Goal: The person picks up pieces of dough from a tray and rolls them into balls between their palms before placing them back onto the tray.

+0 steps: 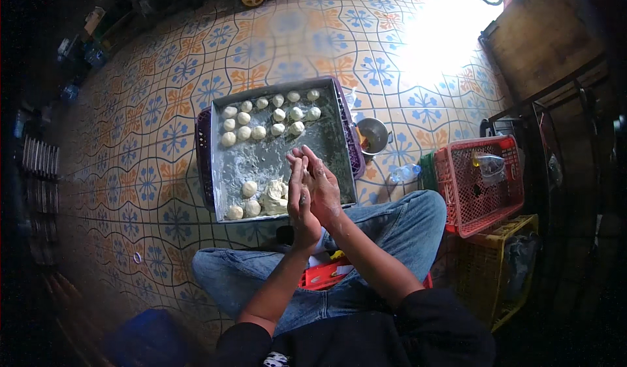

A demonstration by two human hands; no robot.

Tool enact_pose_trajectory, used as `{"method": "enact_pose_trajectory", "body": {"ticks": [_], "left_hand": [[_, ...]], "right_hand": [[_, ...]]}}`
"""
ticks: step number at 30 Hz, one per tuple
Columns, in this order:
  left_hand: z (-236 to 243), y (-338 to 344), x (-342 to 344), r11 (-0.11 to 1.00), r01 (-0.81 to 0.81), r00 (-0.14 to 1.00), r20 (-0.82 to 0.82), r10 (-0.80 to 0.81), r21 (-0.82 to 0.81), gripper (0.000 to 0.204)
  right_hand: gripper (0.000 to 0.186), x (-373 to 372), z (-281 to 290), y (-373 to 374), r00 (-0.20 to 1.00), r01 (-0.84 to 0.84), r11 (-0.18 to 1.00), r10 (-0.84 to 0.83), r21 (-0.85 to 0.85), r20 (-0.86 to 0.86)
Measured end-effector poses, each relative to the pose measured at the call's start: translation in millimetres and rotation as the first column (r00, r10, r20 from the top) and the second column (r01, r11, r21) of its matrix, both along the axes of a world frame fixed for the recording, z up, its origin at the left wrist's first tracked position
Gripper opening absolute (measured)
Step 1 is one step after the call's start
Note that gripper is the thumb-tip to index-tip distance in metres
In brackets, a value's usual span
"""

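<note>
Tiled floor (pixel 124 191) extends left from metal tray (pixel 261 157). Purple crate (pixel 204 146) edges flank tray. Tray holds dough balls (pixel 258 132) in rows toward far edge, three more at near-left corner; floured metal separates groups. Dough lump (pixel 274 198) sits by near edge. Left hand (pixel 302 202), right hand (pixel 326 197): pressed palm to palm above tray's near-right part; dough between palms: cannot tell. Metal pot (pixel 381 125): right of tray. Red crate (pixel 450 191): farther right.

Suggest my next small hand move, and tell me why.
Perhaps part your left hand and right hand slightly: they're nearly palm to palm, so any dough between them is hard to see, and the tray has room beside the dough balls.
</note>
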State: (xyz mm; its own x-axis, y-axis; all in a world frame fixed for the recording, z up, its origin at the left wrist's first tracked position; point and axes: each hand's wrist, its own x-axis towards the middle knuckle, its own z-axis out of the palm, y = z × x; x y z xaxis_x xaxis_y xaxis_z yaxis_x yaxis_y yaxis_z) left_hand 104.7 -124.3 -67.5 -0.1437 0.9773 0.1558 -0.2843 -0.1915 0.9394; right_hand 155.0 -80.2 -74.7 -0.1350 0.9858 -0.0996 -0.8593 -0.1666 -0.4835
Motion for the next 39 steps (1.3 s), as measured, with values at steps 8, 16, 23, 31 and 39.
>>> {"method": "enact_pose_trajectory", "body": {"ticks": [8,16,23,31,39], "left_hand": [[0.8,6.5,-13.3,0.992,0.113,0.992,-0.06,-0.109,0.063,0.068],[-1.5,10.1,2.7,0.998,-0.057,0.994,0.099,0.053,0.035,0.071],[1.8,18.9,-22.4,1.0,0.014,0.955,0.296,-0.016,0.009,0.068],[18.1,-0.2,-25.3,0.994,0.101,0.884,0.456,-0.103,0.03,0.065],[63.5,2.7,-32.0,0.951,0.305,0.777,0.591,-0.218,-0.051,0.074]], "right_hand": [[0.05,-1.8,18.5,7.1,0.97,0.054,0.997,-0.067,0.058,0.234],[0.053,0.6,12.5,2.3,0.995,0.006,0.996,-0.014,0.084,0.097],[0.063,2.0,41.3,-9.0,0.775,-0.212,0.932,-0.024,0.295,0.632],[0.055,2.2,62.4,-0.5,0.481,-0.401,0.764,-0.293,0.505,0.826],[0.043,15.0,63.9,13.9,0.249,-0.465,0.736,-0.426,0.493,0.87]]}}
